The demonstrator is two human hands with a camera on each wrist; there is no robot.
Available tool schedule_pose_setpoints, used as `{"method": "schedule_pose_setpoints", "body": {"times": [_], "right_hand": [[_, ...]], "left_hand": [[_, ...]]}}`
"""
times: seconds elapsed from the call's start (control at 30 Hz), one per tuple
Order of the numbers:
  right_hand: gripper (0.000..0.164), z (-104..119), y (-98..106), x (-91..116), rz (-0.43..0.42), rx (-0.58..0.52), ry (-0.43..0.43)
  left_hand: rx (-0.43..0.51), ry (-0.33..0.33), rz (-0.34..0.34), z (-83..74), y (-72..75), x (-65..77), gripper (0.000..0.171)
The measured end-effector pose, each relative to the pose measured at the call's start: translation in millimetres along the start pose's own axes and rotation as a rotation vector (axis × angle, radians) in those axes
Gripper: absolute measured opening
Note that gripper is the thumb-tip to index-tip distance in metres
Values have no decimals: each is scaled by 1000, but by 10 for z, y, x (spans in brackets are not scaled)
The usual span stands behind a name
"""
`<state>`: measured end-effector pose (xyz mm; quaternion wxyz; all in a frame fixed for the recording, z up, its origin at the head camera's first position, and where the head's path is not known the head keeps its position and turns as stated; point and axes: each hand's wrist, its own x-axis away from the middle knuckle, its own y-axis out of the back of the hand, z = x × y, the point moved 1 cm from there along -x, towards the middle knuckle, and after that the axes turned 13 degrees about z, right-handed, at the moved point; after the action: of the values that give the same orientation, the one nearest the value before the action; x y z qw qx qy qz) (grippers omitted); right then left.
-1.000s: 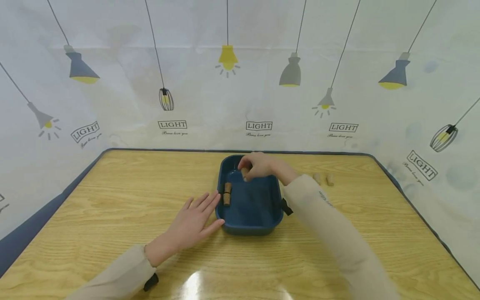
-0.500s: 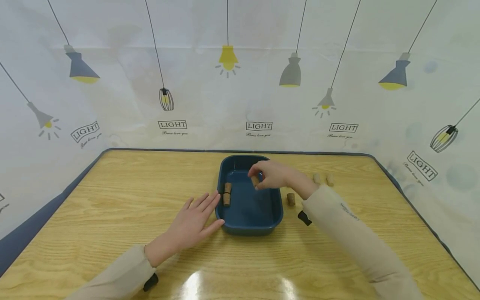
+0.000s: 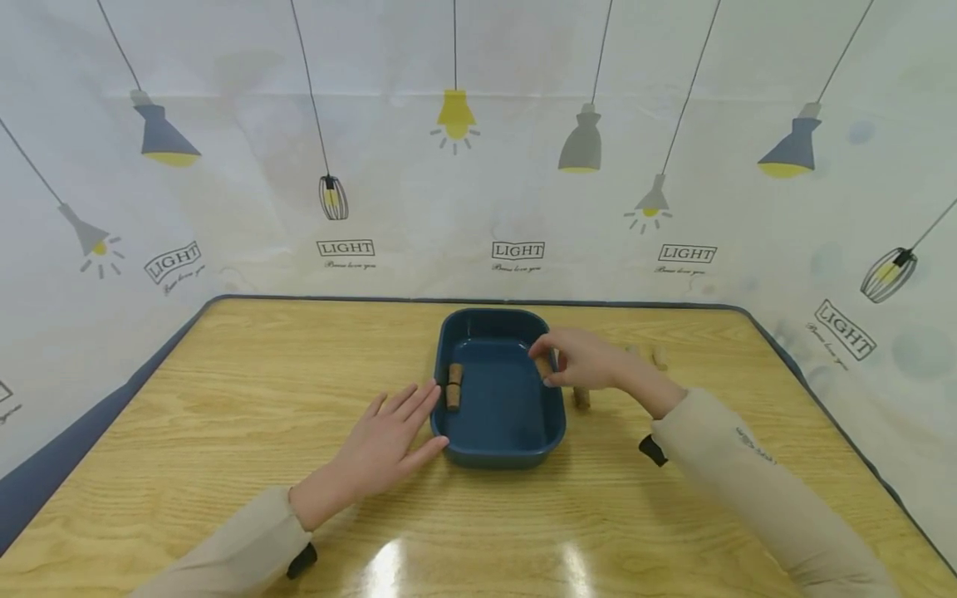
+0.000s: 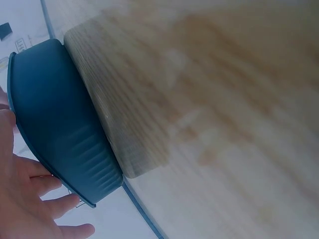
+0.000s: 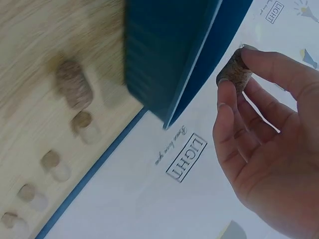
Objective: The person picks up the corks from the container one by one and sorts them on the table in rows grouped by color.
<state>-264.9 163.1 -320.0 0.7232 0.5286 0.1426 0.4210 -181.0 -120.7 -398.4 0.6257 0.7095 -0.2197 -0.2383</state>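
Observation:
A deep blue rectangular dish (image 3: 499,458) stands on the wooden table. Inside it, two brown corks (image 3: 453,386) lie end to end along the left wall. My left hand (image 3: 381,444) has its fingers straight, the tips touching the dish's left rim; the left wrist view shows these fingers (image 4: 62,205) spread along the rim. At the opposite side, my right hand (image 3: 586,359) pinches another cork (image 5: 234,73) between thumb and fingertips, over the dish's right rim and above the table.
Right of the dish a cork (image 3: 581,399) stands on the table, partly behind the right hand. Several more corks (image 5: 83,128) form a row beyond it. A lamp-printed backdrop (image 3: 419,274) rises behind the table's far edge.
With the cork in its grip, my right hand has moved rightward from over the far part of the dish to its right rim. The left hand has stayed in place.

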Motion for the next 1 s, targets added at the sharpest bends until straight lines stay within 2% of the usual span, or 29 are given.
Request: {"method": "schedule_pose_setpoints", "body": {"times": [0.4,0.6,0.8,1.0], "right_hand": [[35,-251,-110,429,-136,-56,85],[33,-377,-206,583,-175,-99,117],[35,-492,-342,733,-172,-141,87],[38,-586,-463,839,-203,-183,11]], "left_hand": [[-2,-1,2,-4,1,-3,66],[-3,2,-2,-2,-6,0,66],[-3,0,-14,0,-8,-2,66],[1,1,-9,2,-7,-2,65]]}}
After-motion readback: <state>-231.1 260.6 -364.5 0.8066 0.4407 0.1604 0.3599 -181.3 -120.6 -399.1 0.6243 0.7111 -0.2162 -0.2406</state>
